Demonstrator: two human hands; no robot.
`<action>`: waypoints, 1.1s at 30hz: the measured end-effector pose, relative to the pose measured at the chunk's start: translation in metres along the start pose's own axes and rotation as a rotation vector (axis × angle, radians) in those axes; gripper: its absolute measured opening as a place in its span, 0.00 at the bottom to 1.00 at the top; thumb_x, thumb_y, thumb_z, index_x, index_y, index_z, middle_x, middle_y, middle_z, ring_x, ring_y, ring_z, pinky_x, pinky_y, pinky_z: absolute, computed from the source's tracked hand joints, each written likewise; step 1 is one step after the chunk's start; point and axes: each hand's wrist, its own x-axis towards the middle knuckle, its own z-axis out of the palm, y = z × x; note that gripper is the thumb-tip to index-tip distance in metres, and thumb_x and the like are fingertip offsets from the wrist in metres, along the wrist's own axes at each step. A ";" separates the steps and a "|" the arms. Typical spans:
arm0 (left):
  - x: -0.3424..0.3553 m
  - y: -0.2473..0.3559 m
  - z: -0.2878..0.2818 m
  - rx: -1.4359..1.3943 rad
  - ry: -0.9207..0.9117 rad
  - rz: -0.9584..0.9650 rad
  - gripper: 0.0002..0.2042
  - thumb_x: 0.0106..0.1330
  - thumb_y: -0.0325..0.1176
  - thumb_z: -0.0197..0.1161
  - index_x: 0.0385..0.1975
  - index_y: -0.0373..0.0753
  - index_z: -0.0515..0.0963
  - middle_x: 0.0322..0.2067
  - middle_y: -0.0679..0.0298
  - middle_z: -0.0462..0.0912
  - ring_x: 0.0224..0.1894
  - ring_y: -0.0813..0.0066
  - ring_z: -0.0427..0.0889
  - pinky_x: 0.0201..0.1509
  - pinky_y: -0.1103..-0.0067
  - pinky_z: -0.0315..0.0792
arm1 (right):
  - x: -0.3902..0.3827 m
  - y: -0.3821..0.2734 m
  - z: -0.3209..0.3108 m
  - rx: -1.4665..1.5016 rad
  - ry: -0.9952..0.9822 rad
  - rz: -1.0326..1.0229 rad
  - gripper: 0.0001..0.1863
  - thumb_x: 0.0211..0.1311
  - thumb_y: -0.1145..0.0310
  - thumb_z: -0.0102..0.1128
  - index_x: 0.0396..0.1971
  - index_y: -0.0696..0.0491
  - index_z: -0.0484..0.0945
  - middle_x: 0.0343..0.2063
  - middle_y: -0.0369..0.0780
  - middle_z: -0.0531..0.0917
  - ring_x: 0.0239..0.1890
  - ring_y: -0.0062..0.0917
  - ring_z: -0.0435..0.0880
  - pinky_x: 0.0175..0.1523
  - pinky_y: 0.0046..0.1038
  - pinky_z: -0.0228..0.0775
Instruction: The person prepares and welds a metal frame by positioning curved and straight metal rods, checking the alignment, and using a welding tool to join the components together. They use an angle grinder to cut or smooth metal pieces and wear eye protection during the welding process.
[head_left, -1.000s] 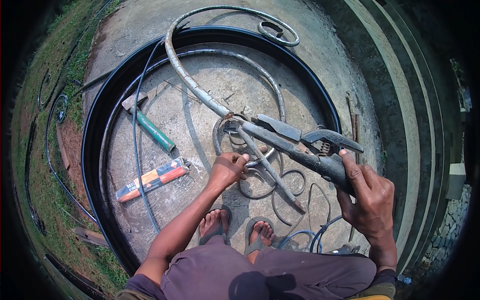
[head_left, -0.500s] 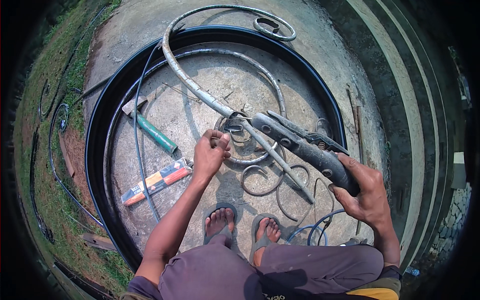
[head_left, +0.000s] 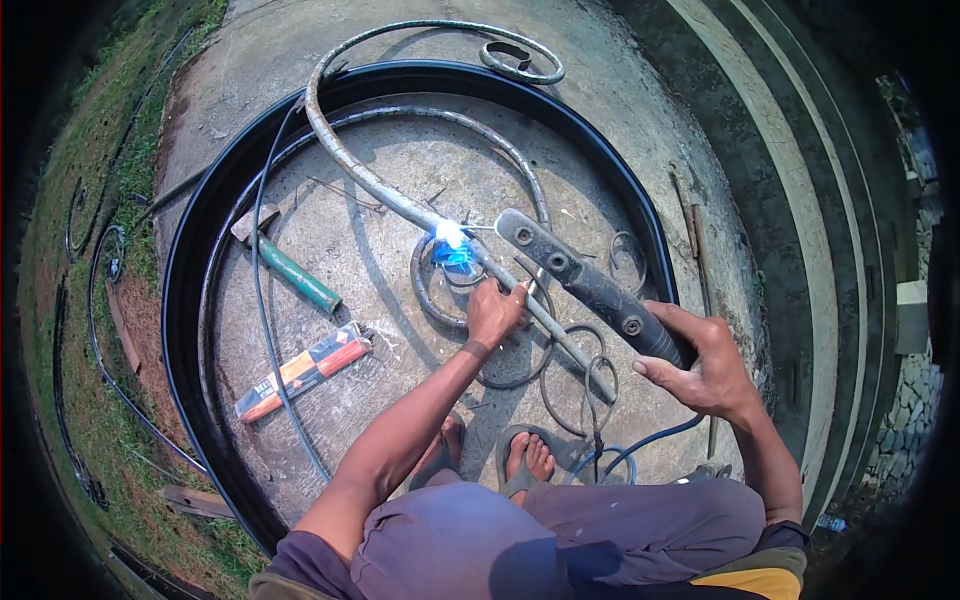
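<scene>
Matt, scuffed holder [head_left: 600, 288], probably plastic.

Print stands on the pack [head_left: 318, 366] in the lower left of the frame: a short line of large block letters near its left end, with further print too small to make out, and a small diamond-shaped mark toward its right end. Pale marks on the hammer [head_left: 300, 281], along its green handle in the left half, are too faint to read.

Slanted black holder [head_left: 592, 284], arc-lit pipe [head_left: 378, 188]
</scene>
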 end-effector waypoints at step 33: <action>-0.143 0.122 -0.055 -0.743 -0.209 0.172 0.18 0.69 0.40 0.64 0.43 0.29 0.72 0.35 0.56 0.79 0.35 0.68 0.85 0.31 0.74 0.87 | -0.037 0.009 -0.030 -0.693 0.483 -0.419 0.33 0.40 0.81 0.70 0.54 0.64 0.75 0.38 0.50 0.85 0.33 0.38 0.87 0.37 0.32 0.78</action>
